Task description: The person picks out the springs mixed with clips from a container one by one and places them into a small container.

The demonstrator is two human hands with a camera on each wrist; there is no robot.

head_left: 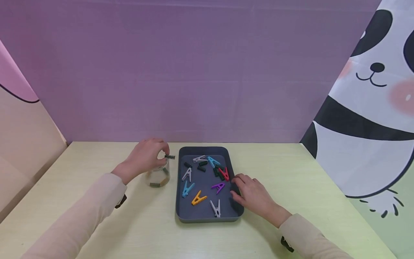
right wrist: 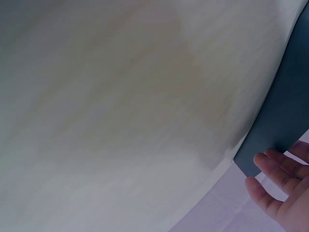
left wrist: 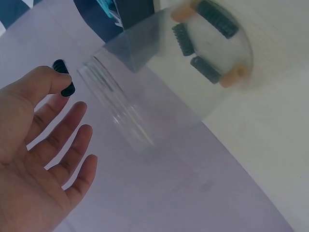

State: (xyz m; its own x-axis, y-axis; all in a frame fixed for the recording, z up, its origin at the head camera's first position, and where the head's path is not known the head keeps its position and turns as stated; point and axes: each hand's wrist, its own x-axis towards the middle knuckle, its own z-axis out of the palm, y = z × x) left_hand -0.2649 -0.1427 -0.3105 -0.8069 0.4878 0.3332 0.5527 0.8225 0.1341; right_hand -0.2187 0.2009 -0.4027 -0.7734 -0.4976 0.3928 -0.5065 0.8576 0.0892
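Note:
Between thumb and forefinger my left hand (head_left: 147, 155) pinches a small dark spring (head_left: 170, 157). It is held over the mouth of a clear jar (head_left: 159, 177), and the other fingers spread loosely in the left wrist view. Several dark springs (left wrist: 218, 19) and orange-tan pieces (left wrist: 235, 76) lie on the jar's bottom. My right hand (head_left: 255, 198) rests with relaxed fingers at the right rim of a dark grey tray (head_left: 194, 213). Inside the tray lie several dark springs (head_left: 201, 168) among clips, including a yellow clip (head_left: 198, 198), a purple clip (head_left: 218, 187) and a red clip (head_left: 224, 174).
Jar and tray stand side by side on a pale wooden table (head_left: 291, 180), the jar on the left. A purple backdrop (head_left: 194, 72) rises behind the table's far edge. At the right is a panda-print sheet (head_left: 372, 108).

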